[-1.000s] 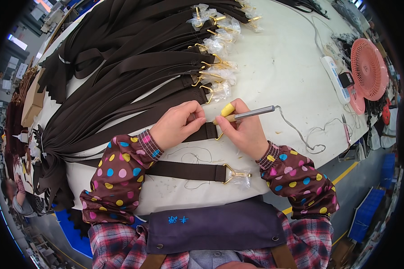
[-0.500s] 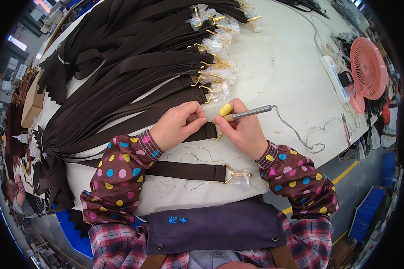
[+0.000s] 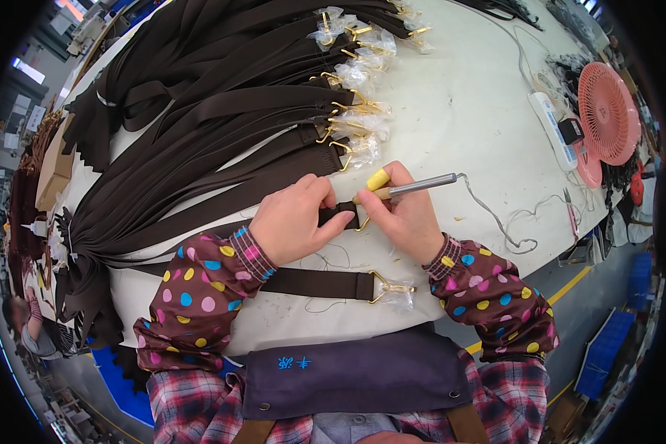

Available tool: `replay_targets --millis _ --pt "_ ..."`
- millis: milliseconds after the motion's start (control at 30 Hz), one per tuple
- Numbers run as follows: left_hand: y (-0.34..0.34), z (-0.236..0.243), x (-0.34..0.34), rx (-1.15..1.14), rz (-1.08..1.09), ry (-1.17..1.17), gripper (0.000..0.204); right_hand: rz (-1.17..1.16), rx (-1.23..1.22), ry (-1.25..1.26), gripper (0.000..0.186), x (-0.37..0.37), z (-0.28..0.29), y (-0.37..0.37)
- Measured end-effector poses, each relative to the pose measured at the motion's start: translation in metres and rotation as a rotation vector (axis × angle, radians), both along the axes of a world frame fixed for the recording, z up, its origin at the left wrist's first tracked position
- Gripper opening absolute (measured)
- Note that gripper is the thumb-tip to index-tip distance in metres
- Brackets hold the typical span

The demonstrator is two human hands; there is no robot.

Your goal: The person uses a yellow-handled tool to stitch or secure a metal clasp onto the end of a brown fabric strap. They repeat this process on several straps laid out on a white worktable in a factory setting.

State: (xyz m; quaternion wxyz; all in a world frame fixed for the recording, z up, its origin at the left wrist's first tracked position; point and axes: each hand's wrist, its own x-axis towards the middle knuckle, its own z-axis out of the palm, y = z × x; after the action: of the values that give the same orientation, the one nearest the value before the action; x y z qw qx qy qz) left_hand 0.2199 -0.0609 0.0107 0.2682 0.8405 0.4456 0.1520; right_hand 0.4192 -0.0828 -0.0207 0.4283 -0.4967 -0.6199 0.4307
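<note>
My left hand (image 3: 292, 220) is closed around a dark brown webbing strap (image 3: 350, 215) close to its folded end, thumb below and fingers above. A gold metal hook (image 3: 365, 223) sits at that end, partly behind my right hand. In my right hand (image 3: 402, 220) is a corded pen-shaped electric tool (image 3: 426, 183) with a grey metal barrel, pinched like a pencil. Its tip is at the strap end, mostly hidden by my fingers. A yellow finger cover (image 3: 377, 179) is on my right index finger. Nearer me lies another strap (image 3: 318, 284) with a gold hook in clear plastic.
Many similar straps (image 3: 200, 140) fan out on the left of the white table (image 3: 466, 133), their plastic-wrapped hooks (image 3: 359, 122) lined up beyond my hands. The tool's grey cord (image 3: 488, 214) trails right, towards a white power strip (image 3: 553, 132) and a pink fan (image 3: 608, 112).
My left hand has shifted slightly and turned, its fingers now farther over the strap with the thumb spread below. My right hand with the tool has barely moved; the barrel tilts slightly outward.
</note>
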Motion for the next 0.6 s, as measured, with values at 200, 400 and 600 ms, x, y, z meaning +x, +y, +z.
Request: replay_targets --millis 200,400,600 --pt "0.001 -0.008 -0.001 -0.017 0.055 -0.003 0.014 0.023 -0.004 -0.002 0.019 -0.001 0.003 0.000" --pt "0.016 -0.004 -0.013 -0.282 0.029 -0.122 0.014 0.062 -0.004 -0.008 0.020 -0.005 0.006 0.002" --pt "0.002 0.003 -0.007 -0.121 0.016 -0.020 0.021 0.019 0.035 0.020 0.021 -0.006 0.000 0.002"
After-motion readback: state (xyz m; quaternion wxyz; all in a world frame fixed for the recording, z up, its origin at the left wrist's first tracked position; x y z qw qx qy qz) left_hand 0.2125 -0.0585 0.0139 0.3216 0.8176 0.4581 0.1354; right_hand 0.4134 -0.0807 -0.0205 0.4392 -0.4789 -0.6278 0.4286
